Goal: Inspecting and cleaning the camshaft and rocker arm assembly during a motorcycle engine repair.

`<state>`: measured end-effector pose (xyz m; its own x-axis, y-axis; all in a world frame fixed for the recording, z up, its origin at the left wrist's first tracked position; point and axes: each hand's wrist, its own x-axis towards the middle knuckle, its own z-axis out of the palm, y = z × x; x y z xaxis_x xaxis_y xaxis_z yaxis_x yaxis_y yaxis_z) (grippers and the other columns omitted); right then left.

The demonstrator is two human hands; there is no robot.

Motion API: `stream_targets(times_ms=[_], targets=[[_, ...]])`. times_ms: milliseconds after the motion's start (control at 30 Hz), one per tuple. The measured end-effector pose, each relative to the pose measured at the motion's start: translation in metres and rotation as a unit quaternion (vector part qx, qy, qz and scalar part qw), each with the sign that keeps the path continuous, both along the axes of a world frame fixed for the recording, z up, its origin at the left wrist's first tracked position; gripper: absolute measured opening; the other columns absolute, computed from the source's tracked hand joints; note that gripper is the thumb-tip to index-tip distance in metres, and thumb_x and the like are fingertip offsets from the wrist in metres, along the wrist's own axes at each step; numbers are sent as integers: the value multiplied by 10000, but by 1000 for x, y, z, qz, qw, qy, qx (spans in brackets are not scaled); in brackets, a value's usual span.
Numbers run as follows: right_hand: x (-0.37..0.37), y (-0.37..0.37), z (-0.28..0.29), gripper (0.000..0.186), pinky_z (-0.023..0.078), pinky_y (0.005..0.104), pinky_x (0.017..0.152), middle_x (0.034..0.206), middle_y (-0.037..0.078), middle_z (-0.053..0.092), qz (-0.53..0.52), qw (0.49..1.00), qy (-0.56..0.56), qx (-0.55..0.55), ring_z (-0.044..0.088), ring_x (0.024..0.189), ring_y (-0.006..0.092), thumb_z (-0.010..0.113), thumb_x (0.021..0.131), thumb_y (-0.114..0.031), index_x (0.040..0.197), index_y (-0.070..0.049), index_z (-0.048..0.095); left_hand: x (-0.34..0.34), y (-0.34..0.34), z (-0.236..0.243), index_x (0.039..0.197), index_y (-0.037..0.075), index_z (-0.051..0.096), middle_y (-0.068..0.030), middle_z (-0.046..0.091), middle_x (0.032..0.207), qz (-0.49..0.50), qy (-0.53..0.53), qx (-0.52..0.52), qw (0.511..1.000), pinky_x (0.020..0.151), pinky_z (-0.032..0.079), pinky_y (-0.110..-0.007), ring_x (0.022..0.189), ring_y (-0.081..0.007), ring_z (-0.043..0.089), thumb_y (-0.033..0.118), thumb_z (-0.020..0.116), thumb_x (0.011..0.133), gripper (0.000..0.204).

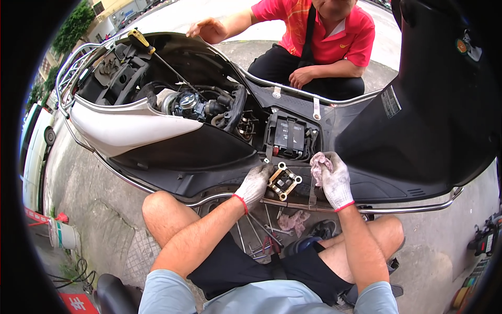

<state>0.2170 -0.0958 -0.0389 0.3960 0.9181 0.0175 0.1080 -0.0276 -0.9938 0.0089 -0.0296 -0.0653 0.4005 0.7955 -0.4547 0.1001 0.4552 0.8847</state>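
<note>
My left hand (253, 183), in a white knit glove with a red cuff, grips a square metal engine part (283, 181) with round lugs at its corners, over the scooter's floorboard edge. My right hand (334, 180), gloved alike, is closed on a crumpled pink cloth (320, 162) just right of that part. Beyond both hands, a black battery (289, 135) sits in the open floorboard bay. At left, the scooter's opened body shows a carburetor (189, 104), with a long yellow-handled screwdriver (140, 41) leaning across it.
A person in a red shirt (340, 42) crouches across the scooter, one hand (209, 30) raised beside its upper panel. Tools (259, 235) and another pink rag (293, 222) lie below my hands. A white bucket (64, 234) stands left, a parked white vehicle (36, 152) behind it.
</note>
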Motion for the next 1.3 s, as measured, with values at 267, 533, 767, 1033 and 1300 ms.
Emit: stream_targets(times_ms=[267,533,767,1033,1300], targets=[[-5,-12,-4,211,475,236,512,763,37,620,172,968,86,-164,555,590,89,536,981,-113,1077,47,636,-3,11,-5,1141,60,619,-31,660,935,25,-26,-5,999,563,513,-259,764,-106,626,352,439,1054,354],[-16,-16,-8,232,471,245,519,760,23,624,206,959,22,-194,567,634,85,584,995,-191,1002,25,668,-4,9,-1,1148,70,615,-20,656,956,22,-22,0,1000,586,519,-250,777,-92,623,379,413,1062,379],[-16,-17,-4,242,469,249,515,769,32,636,204,959,13,-194,570,631,90,591,991,-203,948,22,668,-2,7,0,1154,67,616,-24,652,955,34,-22,1,999,606,519,-259,762,-96,616,381,411,1059,386],[-14,-17,-3,252,467,251,488,776,40,634,211,957,0,-198,573,624,93,589,988,-220,973,17,674,-3,7,1,1149,62,617,-30,645,946,28,-15,1,999,614,518,-281,756,-112,616,386,415,1045,395],[-15,-18,0,276,471,265,511,727,50,630,206,961,-7,-185,570,580,101,604,982,-239,937,29,655,-3,8,-1,1122,44,590,-49,612,944,19,-2,11,1000,618,521,-296,772,-121,604,401,416,1045,405]])
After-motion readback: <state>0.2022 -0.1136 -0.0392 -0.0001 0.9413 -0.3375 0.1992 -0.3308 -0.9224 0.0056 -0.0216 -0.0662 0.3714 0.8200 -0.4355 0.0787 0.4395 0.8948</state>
